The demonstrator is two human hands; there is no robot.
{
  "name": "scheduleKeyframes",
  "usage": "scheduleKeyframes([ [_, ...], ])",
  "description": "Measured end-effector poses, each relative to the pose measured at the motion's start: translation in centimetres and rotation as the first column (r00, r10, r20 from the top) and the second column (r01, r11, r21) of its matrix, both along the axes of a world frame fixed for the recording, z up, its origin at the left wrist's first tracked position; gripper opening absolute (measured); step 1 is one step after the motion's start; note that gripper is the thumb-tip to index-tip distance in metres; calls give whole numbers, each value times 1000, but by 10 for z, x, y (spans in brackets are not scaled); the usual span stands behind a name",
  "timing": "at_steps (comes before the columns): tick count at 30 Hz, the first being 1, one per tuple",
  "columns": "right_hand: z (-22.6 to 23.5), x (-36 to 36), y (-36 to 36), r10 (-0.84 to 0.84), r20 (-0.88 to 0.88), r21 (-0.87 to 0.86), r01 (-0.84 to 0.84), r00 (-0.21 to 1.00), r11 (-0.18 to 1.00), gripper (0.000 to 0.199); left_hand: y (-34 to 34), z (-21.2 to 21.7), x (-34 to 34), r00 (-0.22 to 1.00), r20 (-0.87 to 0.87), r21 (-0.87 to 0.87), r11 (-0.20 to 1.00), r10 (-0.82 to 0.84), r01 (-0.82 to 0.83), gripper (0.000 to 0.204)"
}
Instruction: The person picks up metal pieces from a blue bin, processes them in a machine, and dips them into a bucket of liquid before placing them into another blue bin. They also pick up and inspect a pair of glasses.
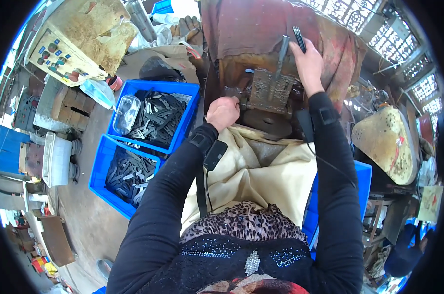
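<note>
Slim dark strips [299,40] in the right hand [310,67], on the far side of the wet metal block [271,93] and to its right

At the left stand two blue bins, the near bin [98,171] and the far bin [186,110], both filled with loose dark metal pieces [160,115]. A clear plastic tray [128,115] rests on the left part of the far bin.

Next comes the left hand [223,112], just to the left of the block. Its fingers are curled closed, but I cannot tell whether they pinch something. To its right, and slightly nearer, lies a dark round disc [268,123]; of the two hands, the left is the nearer one to this disc.

In the middle, a grey pipe [282,56] stands up from the block area, its far end leaning to the right.

At the right, the right hand grips the strips between thumb and fingers; they seem to be several, side by side. Their long axis runs mostly near to far, with the far end a little to the left. They are apart from the block, and from them the block lies nearer and leftward. In my judgement, the coming move depends on this offset: to meet the block, the strips would have to travel nearer and to the left
</note>
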State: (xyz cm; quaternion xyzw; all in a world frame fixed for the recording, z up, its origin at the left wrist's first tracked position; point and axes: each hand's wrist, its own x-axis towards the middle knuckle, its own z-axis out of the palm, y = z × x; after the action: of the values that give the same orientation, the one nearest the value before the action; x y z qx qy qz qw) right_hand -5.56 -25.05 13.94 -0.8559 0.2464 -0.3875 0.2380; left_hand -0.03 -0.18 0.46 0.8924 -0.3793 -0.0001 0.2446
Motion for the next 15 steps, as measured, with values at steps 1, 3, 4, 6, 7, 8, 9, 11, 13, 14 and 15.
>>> scheduleKeyframes([
  [1, 5, 10, 0, -3, -24, -43, 2, 1000, 999, 46, 0, -1, 0, 1000, 8, -23, 1000, -7, 8, 19],
  [3, 9, 30, -1, -11, -83, -108, 2, 996, 994, 51, 0, -5, 1, 999, 40, -50, 998, -30, 32, 18],
  [4, 9, 37, -3, -4, -86, -147, -9, 996, 989, 49, 0, -8, 2, 998, 54, -54, 998, -37, 40, 18],
  [6, 6, 47, -12, -17, -126, -317, -24, 992, 948, 47, 3, -17, 6, 972, 221, -5, 996, -84, 87, 15],
  [7, 5, 51, -17, -12, -164, -336, -44, 986, 941, 46, 2, -22, 7, 955, 242, -20, 984, -169, 179, 12],
  [8, 4, 55, -23, -1, -212, -356, -77, 977, 931, 45, 2, -28, 8, 885, 405, 107, 973, -229, 203, 11],
  [9, 3, 56, -28, -5, -243, -384, -91, 970, 919, 45, 0, -34, 9, 848, 475, 143, 971, -237, 192, 11],
  [11, 0, 62, -37, -28, -284, -427, -100, 958, 899, 47, -5, -46, 10, 861, 425, 85, 959, -279, 269, 12],
  [13, -3, 67, -48, -49, -313, -430, -95, 948, 898, 49, -10, -53, 13, 957, 190, -121, 962, -221, 247, 14],
  [14, -3, 69, -54, -47, -337, -417, -104, 940, 903, 50, -10, -55, 14, 957, 154, -124, 957, -244, 264, 15],
  [15, -4, 72, -60, -44, -355, -418, -116, 934, 901, 51, -10, -56, 14, 935, 268, -54, 965, -233, 256, 16],
])
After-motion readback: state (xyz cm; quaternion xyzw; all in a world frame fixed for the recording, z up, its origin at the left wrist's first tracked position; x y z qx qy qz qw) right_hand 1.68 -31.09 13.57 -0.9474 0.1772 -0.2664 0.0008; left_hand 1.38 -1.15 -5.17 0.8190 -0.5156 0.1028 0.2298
